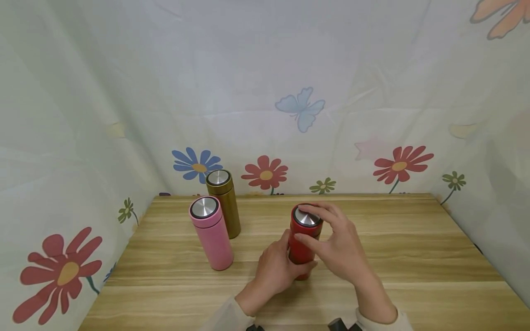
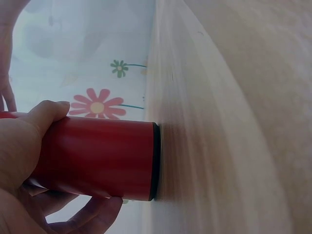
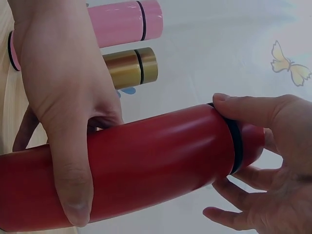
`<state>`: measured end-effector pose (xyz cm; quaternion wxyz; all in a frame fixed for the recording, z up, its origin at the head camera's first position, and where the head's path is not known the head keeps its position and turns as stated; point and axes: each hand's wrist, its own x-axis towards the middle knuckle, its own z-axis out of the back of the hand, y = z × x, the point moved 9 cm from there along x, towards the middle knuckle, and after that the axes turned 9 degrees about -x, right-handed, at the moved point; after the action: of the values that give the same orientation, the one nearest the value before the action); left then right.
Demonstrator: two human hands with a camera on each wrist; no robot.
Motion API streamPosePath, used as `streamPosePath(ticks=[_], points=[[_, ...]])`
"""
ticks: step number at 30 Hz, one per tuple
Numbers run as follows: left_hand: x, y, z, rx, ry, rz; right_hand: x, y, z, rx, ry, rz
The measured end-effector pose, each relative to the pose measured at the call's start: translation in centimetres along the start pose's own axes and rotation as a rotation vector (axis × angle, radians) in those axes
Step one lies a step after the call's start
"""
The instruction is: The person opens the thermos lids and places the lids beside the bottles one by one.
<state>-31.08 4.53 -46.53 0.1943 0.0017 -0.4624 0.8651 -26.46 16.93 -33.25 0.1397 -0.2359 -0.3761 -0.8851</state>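
A red thermos bottle with a silver-topped lid is upright at the table's middle. My left hand grips its body, the thumb across the near side. In the left wrist view, the bottle's black base meets the tabletop or nearly so. My right hand holds the lid from the right, with the thumb near the dark seam and a finger over the top. The right wrist view shows a narrow dark band between lid and body; whether the lid is loose, I cannot tell.
To the left stand a pink thermos bottle and, just behind it, a gold one, both upright with lids on. They are on a wood-grain table. A white curtain printed with flowers surrounds the back and sides.
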Motion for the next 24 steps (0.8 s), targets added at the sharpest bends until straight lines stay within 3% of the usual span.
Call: streamPosePath(ticks=[14,24], points=[[-0.05,-0.05,0.03,-0.004,0.002,-0.001,0.05,0.0,-0.17,0.034,0.039,0.015],[-0.05,-0.13,0.02,-0.014,0.009,-0.014,-0.08,0.18,-0.1,0.037,0.02,0.008]])
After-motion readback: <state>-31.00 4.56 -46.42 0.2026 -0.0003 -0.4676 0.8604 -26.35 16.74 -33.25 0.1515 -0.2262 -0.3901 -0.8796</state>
